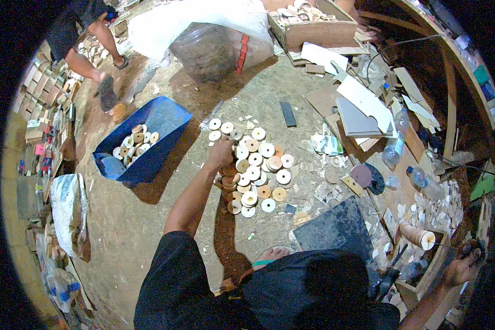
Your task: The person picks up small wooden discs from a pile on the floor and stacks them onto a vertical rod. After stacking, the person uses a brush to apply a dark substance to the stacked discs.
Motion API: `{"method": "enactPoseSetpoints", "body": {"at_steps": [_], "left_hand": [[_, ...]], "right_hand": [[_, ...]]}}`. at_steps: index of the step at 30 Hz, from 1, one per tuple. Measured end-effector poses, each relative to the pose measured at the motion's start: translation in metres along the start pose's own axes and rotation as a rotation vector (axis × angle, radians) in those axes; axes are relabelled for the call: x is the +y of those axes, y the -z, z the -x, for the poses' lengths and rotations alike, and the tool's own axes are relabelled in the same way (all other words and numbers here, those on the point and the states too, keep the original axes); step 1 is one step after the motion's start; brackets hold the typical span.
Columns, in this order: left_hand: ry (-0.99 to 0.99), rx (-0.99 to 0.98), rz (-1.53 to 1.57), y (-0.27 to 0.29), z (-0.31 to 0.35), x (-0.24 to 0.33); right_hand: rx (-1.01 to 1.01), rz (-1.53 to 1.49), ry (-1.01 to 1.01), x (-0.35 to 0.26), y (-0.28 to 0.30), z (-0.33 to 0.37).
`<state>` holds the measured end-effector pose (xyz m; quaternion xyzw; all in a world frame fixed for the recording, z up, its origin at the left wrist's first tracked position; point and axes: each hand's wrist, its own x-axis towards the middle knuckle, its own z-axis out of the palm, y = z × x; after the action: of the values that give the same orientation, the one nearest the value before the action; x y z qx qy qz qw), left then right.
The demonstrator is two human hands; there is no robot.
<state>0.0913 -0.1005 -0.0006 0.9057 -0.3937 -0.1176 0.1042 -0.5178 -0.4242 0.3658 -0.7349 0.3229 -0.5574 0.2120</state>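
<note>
My left hand (221, 154) reaches down to a spread of round wooden discs with centre holes (253, 173) on the floor. Its fingers are curled and closed at the edge of one wooden disc (236, 134) on the far left of the pile; part of the grip is hidden. Some discs lie singly, others are stacked. At the lower right my right hand (461, 269) is closed around a thin rod (451, 247) near a dark end piece. A row of discs (417, 235) is threaded on that rod, close together.
A blue cut-open container (170, 129) holds more discs at left. Beyond stand a large white sack (220, 49) and a wooden crate (319, 33) of pieces. Board scraps (363, 110) and plastic bottles (393, 148) litter the right. Another person's legs (102, 44) show at far left.
</note>
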Motion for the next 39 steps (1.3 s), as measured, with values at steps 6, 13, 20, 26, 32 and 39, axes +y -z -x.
{"method": "enactPoseSetpoints", "body": {"at_steps": [6, 13, 20, 26, 32, 39], "left_hand": [[0.113, -0.044, 0.234, 0.032, -0.001, -0.017], [0.111, -0.139, -0.025, 0.029, -0.008, 0.033], [0.208, -0.01, 0.254, 0.004, -0.009, 0.012], [0.157, 0.115, 0.364, -0.005, -0.003, -0.008], [0.128, -0.092, 0.245, 0.003, -0.016, -0.003], [0.24, -0.125, 0.162, 0.011, -0.03, 0.001]], "right_hand": [[0.058, 0.146, 0.036, 0.008, 0.01, 0.004], [0.156, 0.262, 0.019, 0.013, -0.008, 0.007], [0.108, -0.199, -0.158, 0.016, 0.003, 0.009], [-0.017, 0.134, 0.091, 0.01, -0.012, 0.015], [0.126, 0.119, 0.03, -0.007, -0.036, 0.021], [0.091, 0.105, 0.037, -0.015, -0.066, 0.03]]}}
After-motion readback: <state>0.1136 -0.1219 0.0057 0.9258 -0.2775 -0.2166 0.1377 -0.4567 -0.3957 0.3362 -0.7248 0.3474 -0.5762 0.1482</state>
